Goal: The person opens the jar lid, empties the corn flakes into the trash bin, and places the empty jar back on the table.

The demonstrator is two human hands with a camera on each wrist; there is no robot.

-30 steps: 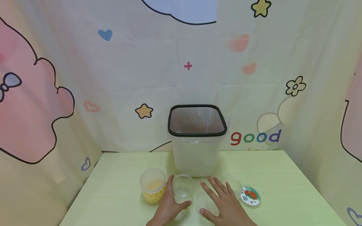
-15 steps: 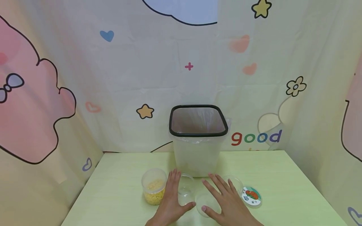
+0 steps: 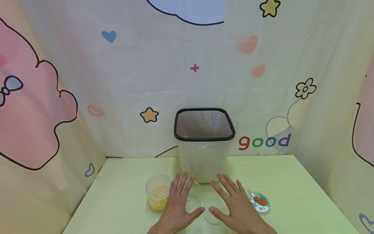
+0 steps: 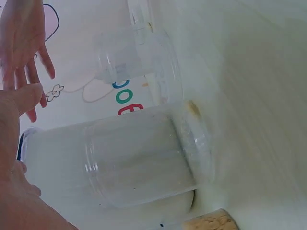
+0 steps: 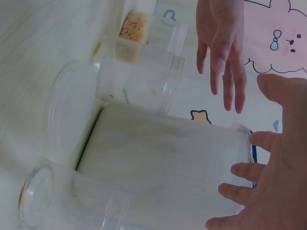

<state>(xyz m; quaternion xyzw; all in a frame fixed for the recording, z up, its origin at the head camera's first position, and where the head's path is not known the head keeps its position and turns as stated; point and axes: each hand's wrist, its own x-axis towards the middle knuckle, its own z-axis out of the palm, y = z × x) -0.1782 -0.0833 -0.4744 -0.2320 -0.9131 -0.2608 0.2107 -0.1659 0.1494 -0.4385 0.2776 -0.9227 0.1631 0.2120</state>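
My left hand (image 3: 179,208) hovers palm down with fingers spread, overlapping a clear plastic jar (image 3: 193,198) in the head view. In the left wrist view that jar (image 4: 139,158) stands upright, apart from the fingers. Left of this hand is a clear jar of yellow crumbly bits (image 3: 157,203). My right hand (image 3: 238,208) is spread too, holding nothing. Between the two thumbs lies a clear round lid (image 3: 214,218). A second clear jar (image 5: 72,201) is mostly hidden behind the right hand in the head view. Beside it sits a round lid with a red fruit print (image 3: 260,202).
A whitish bin (image 3: 203,159) with a black rim and a plastic liner stands close behind the jars. The pale green table (image 3: 292,195) runs back to a patterned curtain (image 3: 131,65), with curtain at both sides.
My left hand has come off the clear jar it was around, and its fingers have spread and reached further forward. The right hand has shifted slightly forward. The jars and lids stay put.
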